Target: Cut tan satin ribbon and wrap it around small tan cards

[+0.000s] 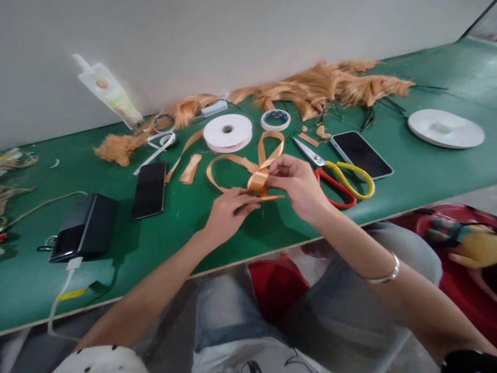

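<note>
Looped orange satin ribbon (258,180) hangs between my two hands above the green table. My right hand (297,184) is closed, pinching the ribbon where its loops meet. My left hand (229,210) is closed on the lower part, where a thin flat orange strip (272,198) pokes out between thumb and fingers. I cannot tell whether that strip is folded ribbon seen edge-on. One ribbon loop stands up behind my right fingers, and another curves out to the left. Beyond my hands lies a white ribbon spool (228,132), with a ribbon tail running from its left side.
Scissors (334,181) with red and yellow handles lie right of my hands, beside a phone (361,154). Another phone (149,190) and a black box-shaped device (83,228) are left. Orange fibre bundles (322,85) line the wall. A white disc (446,128) sits far right.
</note>
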Available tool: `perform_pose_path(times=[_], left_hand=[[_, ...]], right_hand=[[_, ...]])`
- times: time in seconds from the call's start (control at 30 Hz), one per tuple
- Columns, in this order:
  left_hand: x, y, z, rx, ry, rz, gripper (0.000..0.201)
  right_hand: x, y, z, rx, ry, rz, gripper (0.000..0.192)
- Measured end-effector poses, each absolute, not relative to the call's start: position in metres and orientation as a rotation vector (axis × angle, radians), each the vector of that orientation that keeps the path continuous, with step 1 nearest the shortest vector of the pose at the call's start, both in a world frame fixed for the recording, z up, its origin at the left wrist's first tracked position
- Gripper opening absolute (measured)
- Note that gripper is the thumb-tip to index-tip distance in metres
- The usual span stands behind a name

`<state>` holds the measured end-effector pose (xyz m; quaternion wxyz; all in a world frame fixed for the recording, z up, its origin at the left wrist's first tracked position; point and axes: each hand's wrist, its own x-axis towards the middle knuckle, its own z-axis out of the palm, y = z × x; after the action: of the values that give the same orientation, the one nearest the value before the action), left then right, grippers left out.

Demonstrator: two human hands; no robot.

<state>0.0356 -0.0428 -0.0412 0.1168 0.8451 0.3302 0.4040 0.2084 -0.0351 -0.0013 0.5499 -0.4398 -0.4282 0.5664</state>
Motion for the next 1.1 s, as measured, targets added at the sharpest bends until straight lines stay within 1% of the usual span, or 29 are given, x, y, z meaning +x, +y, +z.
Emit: perform_pose_path(times=[0.2,0.5,0.67,0.8,0.93,1.1], left_hand=[[0.0386,-0.0438,-0.0382,2.366,1.094,1.127,0.014],[0.0353,-0.0418,-0.042,2.224,1.274,0.922,0.025],[0.0361,-0.042,-0.0415,2.168,1.345,0.879,0.029],[0.0384,-0.0423,-0.0389,2.107,1.398,0.88,0.028],[0.04,-0.0433,-0.0395,1.994,1.426,0.887,0.02],[0.04,-0.0447,-0.0413,1.886,1.349,0.872,0.031]], right_hand=[[0.2098,-0.0402,0.0072,-1.011,-1.139,1.3,0.022],[0.212,-0.0405,0.0098,-0.981,-1.197,1.229,0.021],[0.2126,-0.0399,0.0094,-0.965,-1.22,1.213,0.02],[0.2131,-0.0393,0.0076,-0.963,-1.273,1.202,0.022],[0.2114,-0.0403,0.007,-0.965,-1.311,1.183,0.026],[0.2086,-0.0405,0.0065,-0.975,-1.32,1.139,0.026]])
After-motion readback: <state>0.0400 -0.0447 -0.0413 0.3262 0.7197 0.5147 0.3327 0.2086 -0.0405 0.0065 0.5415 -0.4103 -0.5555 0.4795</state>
